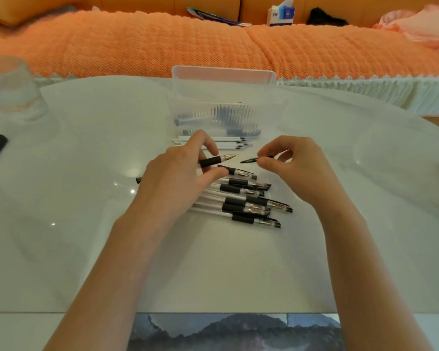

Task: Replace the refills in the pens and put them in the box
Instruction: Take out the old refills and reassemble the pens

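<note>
Several clear black-capped pens lie heaped on our glossy white counter. Just beyond, our left hand grips an uncapped black-grip pen; our right hand pinches a slim black cap, tips apart. Farther on, white refills lie before the clear plastic box.

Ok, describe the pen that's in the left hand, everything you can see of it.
The pen is uncapped: a black rubber sleeve, then a short clear section and a metallic cone tip pointing right, slightly raised. The left hand pinches it at the sleeve and hides most of the barrel. It is held above the pile of pens, its tip apart from the black cap in the right hand.
</note>
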### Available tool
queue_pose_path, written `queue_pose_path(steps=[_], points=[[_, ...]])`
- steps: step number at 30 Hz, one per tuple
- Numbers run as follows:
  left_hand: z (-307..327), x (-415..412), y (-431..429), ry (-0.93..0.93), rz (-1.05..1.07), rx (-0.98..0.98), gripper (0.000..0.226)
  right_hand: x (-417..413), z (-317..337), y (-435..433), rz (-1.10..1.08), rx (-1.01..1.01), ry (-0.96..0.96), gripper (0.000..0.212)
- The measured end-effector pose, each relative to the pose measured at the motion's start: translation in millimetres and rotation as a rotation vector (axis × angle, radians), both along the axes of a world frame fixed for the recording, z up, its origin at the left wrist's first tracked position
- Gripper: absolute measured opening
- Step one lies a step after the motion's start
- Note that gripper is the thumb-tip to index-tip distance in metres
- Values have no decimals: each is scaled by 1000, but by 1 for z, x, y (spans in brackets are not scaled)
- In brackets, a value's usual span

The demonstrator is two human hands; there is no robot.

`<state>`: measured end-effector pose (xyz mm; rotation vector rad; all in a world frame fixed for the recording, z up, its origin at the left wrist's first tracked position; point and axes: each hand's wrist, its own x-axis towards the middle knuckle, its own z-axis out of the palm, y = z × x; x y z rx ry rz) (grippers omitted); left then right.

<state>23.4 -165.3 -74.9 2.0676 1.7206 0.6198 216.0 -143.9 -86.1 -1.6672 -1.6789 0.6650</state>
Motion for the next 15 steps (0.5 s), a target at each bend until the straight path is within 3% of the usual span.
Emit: queue_pose_path(steps=[9,15], points=[[1,2,-2,-51,-21,20,17,-1,-1,0,72,-100,-103,11],[-1,2,-1,-53,-35,61,16,-7,10,-3,87,-17,96,23]])
